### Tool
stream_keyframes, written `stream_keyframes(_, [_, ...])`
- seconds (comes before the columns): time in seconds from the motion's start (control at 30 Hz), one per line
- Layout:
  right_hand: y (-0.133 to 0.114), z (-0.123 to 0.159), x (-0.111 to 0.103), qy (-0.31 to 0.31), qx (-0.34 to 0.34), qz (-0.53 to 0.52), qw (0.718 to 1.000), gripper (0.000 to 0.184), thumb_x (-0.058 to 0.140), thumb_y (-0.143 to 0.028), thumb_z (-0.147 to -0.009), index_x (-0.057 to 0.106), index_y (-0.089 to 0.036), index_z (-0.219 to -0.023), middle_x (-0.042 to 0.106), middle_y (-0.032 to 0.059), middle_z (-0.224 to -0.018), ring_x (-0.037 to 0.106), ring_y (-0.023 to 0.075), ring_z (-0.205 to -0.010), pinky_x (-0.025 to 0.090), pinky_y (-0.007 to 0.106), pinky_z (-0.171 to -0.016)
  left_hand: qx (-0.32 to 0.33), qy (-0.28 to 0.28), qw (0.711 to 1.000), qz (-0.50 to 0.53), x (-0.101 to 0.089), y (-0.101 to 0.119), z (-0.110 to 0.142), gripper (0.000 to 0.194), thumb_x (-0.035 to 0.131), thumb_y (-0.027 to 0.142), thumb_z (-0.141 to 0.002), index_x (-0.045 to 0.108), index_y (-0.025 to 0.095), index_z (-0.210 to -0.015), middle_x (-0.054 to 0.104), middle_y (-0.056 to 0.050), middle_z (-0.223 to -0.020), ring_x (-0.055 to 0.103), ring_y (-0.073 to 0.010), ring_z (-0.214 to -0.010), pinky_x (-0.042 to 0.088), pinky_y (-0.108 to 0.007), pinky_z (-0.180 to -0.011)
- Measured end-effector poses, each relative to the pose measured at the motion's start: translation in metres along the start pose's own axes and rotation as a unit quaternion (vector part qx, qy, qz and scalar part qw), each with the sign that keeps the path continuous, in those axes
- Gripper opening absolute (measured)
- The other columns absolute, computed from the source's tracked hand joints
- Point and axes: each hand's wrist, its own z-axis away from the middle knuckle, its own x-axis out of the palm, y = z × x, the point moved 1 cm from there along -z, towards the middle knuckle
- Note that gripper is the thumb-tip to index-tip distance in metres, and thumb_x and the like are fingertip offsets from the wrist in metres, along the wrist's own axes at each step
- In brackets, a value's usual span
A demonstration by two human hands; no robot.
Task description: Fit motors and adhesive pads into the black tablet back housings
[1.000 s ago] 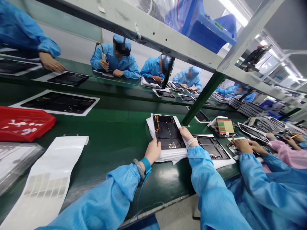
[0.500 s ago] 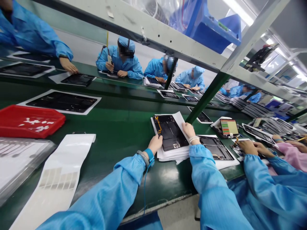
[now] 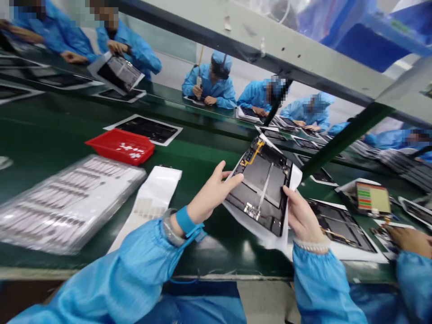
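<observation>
A black tablet housing (image 3: 270,180) with an orange flex cable (image 3: 252,153) along its upper left side is lifted and tilted over the bench, with a white paper sheet (image 3: 295,173) behind it. My right hand (image 3: 300,213) grips its right edge, thumb on the front and fingers behind. At the left edge, my left hand (image 3: 212,193) has its thumb over the rim and a finger reaching behind, while the index finger sticks up free. A blue strap (image 3: 185,221) circles my left wrist. Another tablet housing (image 3: 347,225) lies on paper to the right.
On the left are a red tray (image 3: 118,146) of small white pieces, a clear-wrapped stack of parts (image 3: 70,202) and a white sticker sheet (image 3: 157,186). A green post (image 3: 344,137) rises behind the tablet. At right are a display device (image 3: 373,198) and a co-worker's hand (image 3: 410,240).
My hands have raised and tilted the tablet housing with its paper. The view has swung left. Across the bench, a co-worker now holds up a tablet housing.
</observation>
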Motion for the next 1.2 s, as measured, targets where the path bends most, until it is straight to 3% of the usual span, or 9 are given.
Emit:
stream_keyframes(0.2, [0.085, 0.068, 0.049, -0.002, 0.101, -0.051, 0.994, 0.027, 0.079, -0.026, -0.063, 0.070, -0.015, -0.086, 0.075, 0.0044, -0.086, 0.070, 0.0243, -0.089, 0.058, 0.034, -0.080, 0.151, 0.177, 0.958, -0.166, -0.120, 0.015, 0.062, 0.051, 0.055, 0.039, -0.084, 0.046, 0.019, -0.130, 0.059, -0.006, -0.116, 0.059, -0.0157, -0.091, 0.048, -0.031, -0.085])
stream_keyframes(0.37, [0.127, 0.093, 0.038, -0.030, 0.172, 0.057, 0.983, 0.034, 0.084, -0.040, -0.058, 0.067, -0.016, -0.074, 0.072, 0.0024, -0.075, 0.069, 0.0185, -0.072, 0.057, 0.025, -0.064, 0.141, 0.204, 0.864, -0.437, -0.190, -0.028, 0.101, 0.032, 0.044, 0.040, -0.092, 0.057, 0.018, -0.110, 0.066, -0.006, -0.102, 0.063, -0.0200, -0.093, 0.050, -0.033, -0.084])
stream_keyframes(0.5, [0.103, 0.075, -0.014, -0.067, 0.221, 0.341, 0.911, 0.046, 0.071, -0.061, -0.064, 0.065, -0.016, -0.067, 0.068, 0.0047, -0.062, 0.065, 0.0182, -0.057, 0.053, 0.026, -0.052, 0.142, 0.178, 0.812, -0.537, -0.198, -0.072, 0.097, 0.041, 0.040, 0.032, -0.093, 0.047, 0.014, -0.129, 0.051, -0.016, -0.130, 0.048, -0.0295, -0.123, 0.042, -0.046, -0.101])
stream_keyframes(0.6, [0.060, 0.059, -0.030, -0.042, 0.129, 0.555, 0.820, 0.056, 0.056, -0.072, -0.068, 0.063, -0.017, -0.060, 0.060, 0.0044, -0.048, 0.056, 0.0164, -0.044, 0.044, 0.025, -0.042, 0.127, 0.170, 0.812, -0.544, -0.192, -0.086, 0.084, 0.048, 0.045, 0.027, -0.090, 0.041, 0.015, -0.137, 0.045, -0.019, -0.134, 0.044, -0.0345, -0.125, 0.039, -0.053, -0.101])
stream_keyframes(0.7, [0.036, 0.061, 0.015, -0.170, -0.044, 0.602, 0.779, 0.052, 0.044, -0.063, -0.083, 0.059, -0.020, -0.059, 0.058, 0.0026, -0.052, 0.054, 0.0140, -0.048, 0.046, 0.025, -0.051, 0.115, 0.159, 0.821, -0.535, -0.191, -0.087, 0.071, 0.050, 0.048, 0.022, -0.087, 0.043, 0.016, -0.137, 0.056, -0.016, -0.114, 0.052, -0.0343, -0.110, 0.041, -0.055, -0.095])
stream_keyframes(0.8, [0.055, 0.067, 0.094, -0.331, -0.114, 0.583, 0.733, 0.036, 0.043, -0.048, -0.091, 0.059, -0.021, -0.073, 0.062, 0.0011, -0.063, 0.058, 0.0144, -0.058, 0.045, 0.024, -0.057, 0.114, 0.147, 0.842, -0.507, -0.195, -0.083, 0.064, 0.038, 0.049, 0.019, -0.086, 0.055, 0.019, -0.123, 0.061, -0.010, -0.097, 0.057, -0.0287, -0.096, 0.045, -0.047, -0.090])
stream_keyframes(0.93, [0.110, 0.051, 0.175, -0.346, -0.175, 0.597, 0.702, 0.020, 0.051, -0.033, -0.090, 0.054, -0.023, -0.106, 0.069, 0.0037, -0.094, 0.064, 0.0165, -0.072, 0.047, 0.029, -0.069, 0.126, 0.132, 0.875, -0.449, -0.200, -0.079, 0.067, 0.022, 0.049, 0.025, -0.088, 0.061, 0.021, -0.107, 0.060, -0.001, -0.083, 0.059, -0.0176, -0.074, 0.050, -0.030, -0.073])
stream_keyframes(1.1, [0.152, 0.035, 0.204, -0.380, -0.139, 0.540, 0.738, 0.042, 0.059, -0.025, -0.085, 0.045, -0.023, -0.124, 0.066, 0.0016, -0.097, 0.055, 0.0098, -0.053, 0.043, 0.024, -0.056, 0.135, 0.142, 0.899, -0.392, -0.203, -0.076, 0.088, 0.024, 0.047, 0.033, -0.091, 0.060, 0.021, -0.108, 0.057, 0.003, -0.071, 0.056, -0.0136, -0.062, 0.048, -0.024, -0.060])
stream_keyframes(1.2, [0.158, 0.042, 0.204, -0.410, -0.165, 0.509, 0.738, 0.028, 0.058, -0.022, -0.087, 0.055, -0.022, -0.115, 0.064, -0.0010, -0.087, 0.055, 0.0109, -0.061, 0.042, 0.023, -0.058, 0.144, 0.129, 0.914, -0.356, -0.205, -0.075, 0.101, 0.026, 0.048, 0.033, -0.091, 0.060, 0.023, -0.111, 0.065, 0.000, -0.087, 0.061, -0.0147, -0.074, 0.051, -0.025, -0.068])
